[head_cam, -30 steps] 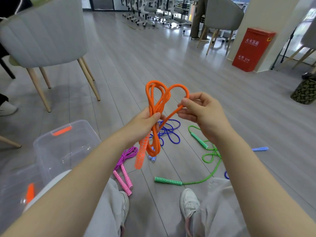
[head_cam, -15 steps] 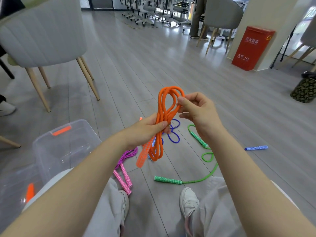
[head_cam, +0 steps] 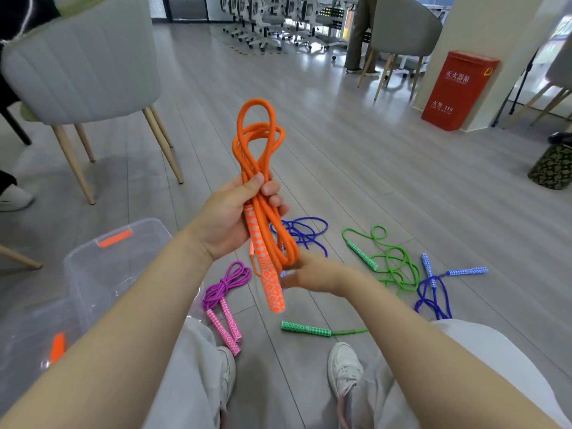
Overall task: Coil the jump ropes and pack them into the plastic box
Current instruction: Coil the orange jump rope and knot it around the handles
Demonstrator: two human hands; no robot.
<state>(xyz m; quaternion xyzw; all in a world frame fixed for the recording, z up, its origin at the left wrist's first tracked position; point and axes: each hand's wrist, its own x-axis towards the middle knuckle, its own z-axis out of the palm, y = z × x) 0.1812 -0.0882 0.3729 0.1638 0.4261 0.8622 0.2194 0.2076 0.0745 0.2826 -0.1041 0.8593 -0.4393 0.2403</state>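
While the left hand (head_cam: 235, 212) clamps the braided orange jump rope (head_cam: 260, 168), looped upright, its diamond-patterned handle (head_cam: 268, 274) hangs down; the right hand (head_cam: 312, 275), blurred and loose-fingered, has dropped from the loops. Left, the clear plastic box (head_cam: 102, 267) stands on grey planks.

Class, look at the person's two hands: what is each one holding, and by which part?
The left hand clasps the orange jump rope around its bundled middle. The blurred right hand touches its bottom loop; its grip is unclear.

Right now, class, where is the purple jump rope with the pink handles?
In the head view the purple jump rope lies coiled on the floor, left of centre, between the plastic box and the orange handle hanging from the left hand.
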